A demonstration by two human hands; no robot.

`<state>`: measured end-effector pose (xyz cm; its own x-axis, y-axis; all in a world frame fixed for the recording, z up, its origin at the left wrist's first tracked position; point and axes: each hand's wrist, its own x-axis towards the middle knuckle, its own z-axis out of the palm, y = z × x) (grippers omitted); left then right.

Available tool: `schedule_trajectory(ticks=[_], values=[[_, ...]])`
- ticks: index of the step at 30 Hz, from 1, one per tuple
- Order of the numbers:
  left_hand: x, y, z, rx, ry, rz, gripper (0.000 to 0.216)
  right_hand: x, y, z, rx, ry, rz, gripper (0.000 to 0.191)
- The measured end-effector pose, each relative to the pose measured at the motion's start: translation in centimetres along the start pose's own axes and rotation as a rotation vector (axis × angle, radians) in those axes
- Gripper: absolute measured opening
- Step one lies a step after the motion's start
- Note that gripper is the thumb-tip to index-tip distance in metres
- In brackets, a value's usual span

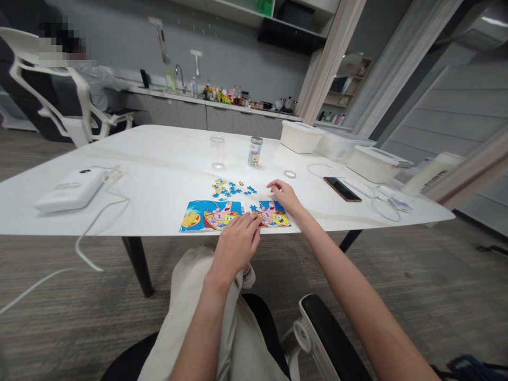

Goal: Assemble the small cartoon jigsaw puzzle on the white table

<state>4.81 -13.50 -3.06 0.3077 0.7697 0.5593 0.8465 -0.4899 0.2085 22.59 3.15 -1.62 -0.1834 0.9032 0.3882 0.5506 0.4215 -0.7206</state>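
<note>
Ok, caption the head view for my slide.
Left hand at a cartoon sheet and partly assembled puzzle, right hand near loose pieces.

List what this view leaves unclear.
Head view throughout:
Picture card and partial puzzle: facing lower corners, hidden by the left hand.
Right hand: whether it holds anything; too small to tell.
Loose pieces: exact count; too small.
White boxes: contents, hidden by opaque walls.

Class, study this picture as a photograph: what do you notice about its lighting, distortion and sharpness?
Head view: bright table with faint grey streaks, shadow or reflection unclear; head view: likely wide-angle distortion, the counter sloping; head view: puzzle pieces too small for fine detail; head view, upper left: a pixelated patch.
</note>
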Motion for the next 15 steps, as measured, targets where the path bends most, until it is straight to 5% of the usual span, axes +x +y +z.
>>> schedule_trajectory(ticks=[15], values=[[-0.06, 0.22, -0.11, 0.04, 0.04, -0.076, 0.031, 0.02, 0.61, 0.39, -0.106, -0.011, 0.005, 0.022]])
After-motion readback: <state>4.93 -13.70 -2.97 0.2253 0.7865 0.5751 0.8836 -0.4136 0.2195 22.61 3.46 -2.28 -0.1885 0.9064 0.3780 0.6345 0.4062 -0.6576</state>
